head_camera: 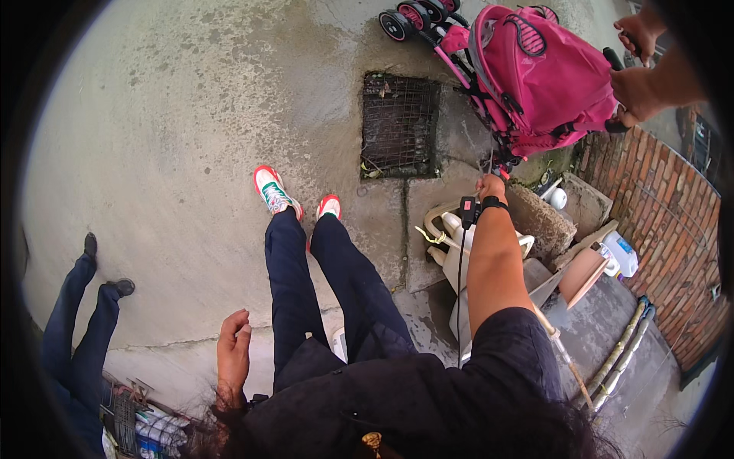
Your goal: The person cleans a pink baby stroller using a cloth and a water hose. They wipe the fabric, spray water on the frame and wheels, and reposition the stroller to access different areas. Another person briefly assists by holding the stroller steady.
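Observation:
My left hand hangs beside my left leg with relaxed fingers and nothing in it. My right hand, with a black band at the wrist, reaches forward to the low near end of a pink folding stroller. Its fingers are curled, and a thin greyish strand or rod shows just beyond them. The stroller's frame hides whether they grip it. The stroller has a fabric canopy and black-and-pink wheels. Another person's hands hold its handles at the upper right.
A pit covered by a rusty wire grid lies ahead. Beside my right arm stand a white plastic chair, stone blocks and a plastic jug. Poles lie near a brick wall. Another person's legs are at left.

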The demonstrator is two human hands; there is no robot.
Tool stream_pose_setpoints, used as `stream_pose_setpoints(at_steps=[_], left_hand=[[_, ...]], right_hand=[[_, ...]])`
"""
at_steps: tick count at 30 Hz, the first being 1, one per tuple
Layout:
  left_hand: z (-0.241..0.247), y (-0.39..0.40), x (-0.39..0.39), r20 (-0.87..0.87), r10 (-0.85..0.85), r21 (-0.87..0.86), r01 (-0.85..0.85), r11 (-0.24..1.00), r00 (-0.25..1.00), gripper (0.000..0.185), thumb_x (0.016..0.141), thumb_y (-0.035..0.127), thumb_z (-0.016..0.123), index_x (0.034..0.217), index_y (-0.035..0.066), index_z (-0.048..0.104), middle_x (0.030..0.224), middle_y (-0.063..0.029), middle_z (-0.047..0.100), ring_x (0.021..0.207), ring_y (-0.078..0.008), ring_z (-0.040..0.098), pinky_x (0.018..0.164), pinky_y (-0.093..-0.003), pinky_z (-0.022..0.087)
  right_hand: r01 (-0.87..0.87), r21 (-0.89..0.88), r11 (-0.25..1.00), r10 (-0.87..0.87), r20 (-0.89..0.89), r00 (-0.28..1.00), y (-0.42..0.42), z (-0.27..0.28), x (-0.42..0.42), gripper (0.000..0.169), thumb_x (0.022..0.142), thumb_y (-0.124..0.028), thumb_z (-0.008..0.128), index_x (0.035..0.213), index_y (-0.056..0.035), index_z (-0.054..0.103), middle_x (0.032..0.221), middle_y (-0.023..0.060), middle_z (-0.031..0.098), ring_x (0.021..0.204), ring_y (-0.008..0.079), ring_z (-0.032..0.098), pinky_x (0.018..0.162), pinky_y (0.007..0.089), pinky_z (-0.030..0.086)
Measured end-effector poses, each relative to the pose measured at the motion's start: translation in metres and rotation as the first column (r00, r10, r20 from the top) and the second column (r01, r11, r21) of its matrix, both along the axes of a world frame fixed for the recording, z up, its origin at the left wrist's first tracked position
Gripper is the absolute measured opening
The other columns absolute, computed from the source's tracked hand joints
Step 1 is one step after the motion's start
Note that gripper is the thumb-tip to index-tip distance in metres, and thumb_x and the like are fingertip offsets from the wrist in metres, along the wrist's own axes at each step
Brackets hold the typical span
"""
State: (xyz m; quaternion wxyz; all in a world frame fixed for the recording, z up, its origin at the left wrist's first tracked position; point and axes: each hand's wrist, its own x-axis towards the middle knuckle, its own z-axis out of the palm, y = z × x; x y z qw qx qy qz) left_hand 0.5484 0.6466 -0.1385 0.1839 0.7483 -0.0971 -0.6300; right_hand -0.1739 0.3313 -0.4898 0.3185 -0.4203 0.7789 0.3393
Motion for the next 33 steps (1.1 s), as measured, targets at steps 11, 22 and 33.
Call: stream_pose_setpoints(at_steps=[11, 22, 33], left_hand=[[0.042, -0.059, -0.038, 0.094, -0.307, -0.080, 0.314, 0.946, 0.947, 0.024, 0.089, 0.005, 0.051, 0.112, 0.001, 0.056, 0.117, -0.0115, 0.055, 0.109, -0.0194, 0.051, 0.094, -0.0301, 0.039], [0.038, -0.069, -0.053, 0.109, -0.409, -0.004, 0.411, 0.911, 0.906, 0.024, 0.089, 0.009, 0.052, 0.111, 0.000, 0.057, 0.118, -0.0130, 0.054, 0.114, -0.0227, 0.049, 0.098, -0.0317, 0.036], [0.054, -0.121, -0.031, 0.178, -0.508, -0.048, 0.523, 0.851, 0.843, 0.024, 0.091, 0.012, 0.053, 0.112, 0.001, 0.057, 0.112, -0.0099, 0.058, 0.108, -0.0195, 0.052, 0.096, -0.0300, 0.038]], right_hand=[[0.816, -0.262, 0.515, -0.708, 0.406, 0.578, 0.003, 0.051, 0.096, 0.013, 0.091, -0.009, 0.046, 0.094, 0.0027, 0.051, 0.073, 0.0136, 0.055, 0.054, 0.0217, 0.052, 0.044, 0.0335, 0.038], [0.928, -0.239, 0.288, -0.723, 0.581, 0.374, 0.006, 0.091, 0.115, 0.018, 0.091, -0.016, 0.051, 0.089, 0.0015, 0.052, 0.062, 0.0096, 0.053, 0.047, 0.0193, 0.048, 0.042, 0.0336, 0.038], [0.918, -0.364, -0.159, -0.700, 0.697, 0.155, -0.001, 0.160, 0.106, 0.020, 0.088, -0.014, 0.054, 0.085, 0.0060, 0.055, 0.060, 0.0136, 0.056, 0.044, 0.0211, 0.050, 0.040, 0.0351, 0.035]])
